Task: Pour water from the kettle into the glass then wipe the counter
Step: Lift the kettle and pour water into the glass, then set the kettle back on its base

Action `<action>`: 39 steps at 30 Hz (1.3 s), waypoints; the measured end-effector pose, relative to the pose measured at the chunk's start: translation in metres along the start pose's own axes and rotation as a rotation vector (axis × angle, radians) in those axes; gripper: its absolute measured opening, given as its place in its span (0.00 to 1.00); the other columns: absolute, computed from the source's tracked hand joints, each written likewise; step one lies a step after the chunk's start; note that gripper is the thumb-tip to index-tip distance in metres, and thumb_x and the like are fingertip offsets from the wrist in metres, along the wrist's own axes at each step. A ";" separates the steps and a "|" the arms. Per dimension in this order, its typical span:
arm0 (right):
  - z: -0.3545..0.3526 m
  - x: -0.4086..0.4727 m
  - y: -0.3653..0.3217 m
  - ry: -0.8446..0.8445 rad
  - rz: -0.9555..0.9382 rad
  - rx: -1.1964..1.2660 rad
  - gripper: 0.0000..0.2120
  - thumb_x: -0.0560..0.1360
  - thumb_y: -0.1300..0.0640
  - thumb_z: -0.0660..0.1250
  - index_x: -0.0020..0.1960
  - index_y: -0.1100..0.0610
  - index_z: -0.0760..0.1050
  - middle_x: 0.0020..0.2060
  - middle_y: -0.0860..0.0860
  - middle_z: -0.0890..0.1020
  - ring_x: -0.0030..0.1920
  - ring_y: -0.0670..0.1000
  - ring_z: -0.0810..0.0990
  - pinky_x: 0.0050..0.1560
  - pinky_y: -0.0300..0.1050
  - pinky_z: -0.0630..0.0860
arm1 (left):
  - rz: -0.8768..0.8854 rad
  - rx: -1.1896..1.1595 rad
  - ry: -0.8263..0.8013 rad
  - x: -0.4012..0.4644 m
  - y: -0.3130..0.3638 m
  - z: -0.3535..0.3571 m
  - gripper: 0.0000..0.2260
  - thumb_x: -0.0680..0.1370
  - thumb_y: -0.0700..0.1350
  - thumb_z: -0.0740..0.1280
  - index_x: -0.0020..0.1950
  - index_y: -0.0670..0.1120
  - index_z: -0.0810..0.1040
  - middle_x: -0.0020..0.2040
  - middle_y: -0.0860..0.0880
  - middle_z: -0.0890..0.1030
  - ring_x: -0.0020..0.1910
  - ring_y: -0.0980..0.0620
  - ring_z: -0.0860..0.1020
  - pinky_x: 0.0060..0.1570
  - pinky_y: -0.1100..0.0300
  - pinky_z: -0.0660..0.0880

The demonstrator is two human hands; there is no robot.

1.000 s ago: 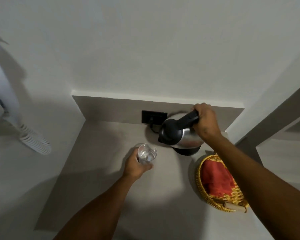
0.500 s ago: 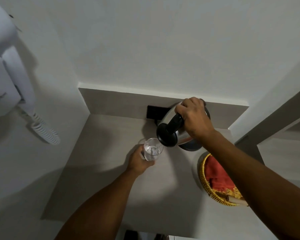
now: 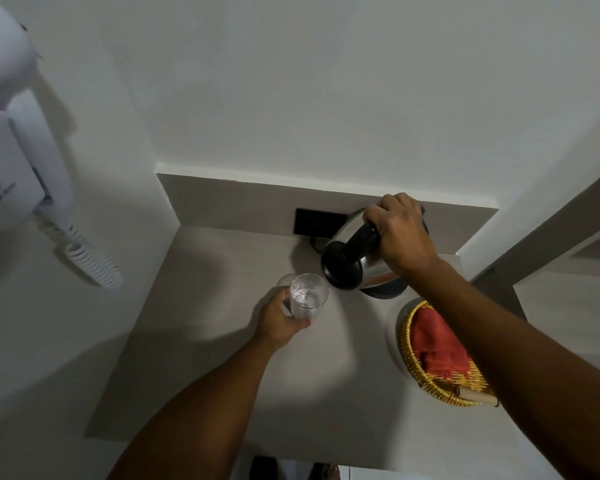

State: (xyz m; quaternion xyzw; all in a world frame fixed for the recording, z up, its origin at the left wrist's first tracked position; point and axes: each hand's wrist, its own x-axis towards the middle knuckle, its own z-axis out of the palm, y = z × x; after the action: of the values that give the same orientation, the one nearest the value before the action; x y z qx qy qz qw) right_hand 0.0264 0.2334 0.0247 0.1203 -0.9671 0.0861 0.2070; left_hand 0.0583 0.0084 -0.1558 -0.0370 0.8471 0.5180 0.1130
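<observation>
A steel kettle [image 3: 364,268] with a black lid and handle is tilted left, its lid end right beside the rim of a clear glass [image 3: 307,295]. My right hand [image 3: 400,233] grips the kettle's black handle from above. My left hand [image 3: 281,320] wraps around the glass, which stands on the grey counter [image 3: 208,341] and holds some water. A red cloth [image 3: 433,341] lies folded in a yellow woven basket [image 3: 426,382] at the right, partly hidden by my right forearm.
The kettle's black base [image 3: 383,292] sits under the kettle near the back wall, by a black wall socket [image 3: 314,221]. A white wall-mounted hair dryer [image 3: 18,168] with a coiled cord hangs on the left wall. White walls close in the counter on the left and back.
The kettle was lifted off its base and tipped left toward the glass. My left hand stayed on the glass. The camera moved slightly closer.
</observation>
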 end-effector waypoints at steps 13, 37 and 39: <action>0.026 -0.021 0.050 0.173 0.634 0.388 0.14 0.66 0.73 0.69 0.41 0.55 0.75 0.39 0.52 0.78 0.42 0.52 0.75 0.41 0.43 0.71 | 0.028 -0.002 -0.005 -0.002 0.007 -0.002 0.26 0.62 0.41 0.83 0.57 0.44 0.80 0.47 0.50 0.80 0.42 0.59 0.76 0.40 0.80 0.70; 0.062 -0.054 0.126 0.223 1.242 0.698 0.17 0.73 0.74 0.60 0.51 0.53 0.72 0.46 0.55 0.78 0.52 0.59 0.79 0.57 0.51 0.77 | 0.046 0.021 -0.023 0.003 -0.001 0.005 0.29 0.63 0.40 0.83 0.61 0.48 0.79 0.54 0.44 0.83 0.53 0.47 0.81 0.38 0.76 0.74; 0.057 -0.062 0.124 0.194 1.174 0.673 0.18 0.73 0.72 0.64 0.56 0.54 0.70 0.51 0.56 0.77 0.55 0.58 0.78 0.57 0.52 0.77 | 0.056 0.048 -0.035 0.004 -0.003 0.005 0.30 0.62 0.40 0.84 0.61 0.49 0.78 0.54 0.46 0.83 0.55 0.46 0.81 0.39 0.79 0.72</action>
State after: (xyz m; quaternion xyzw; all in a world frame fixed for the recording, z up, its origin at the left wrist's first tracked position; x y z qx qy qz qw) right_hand 0.0268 0.3517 -0.0669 -0.3744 -0.7698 0.4906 0.1630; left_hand 0.0553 0.0116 -0.1618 -0.0019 0.8578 0.5011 0.1140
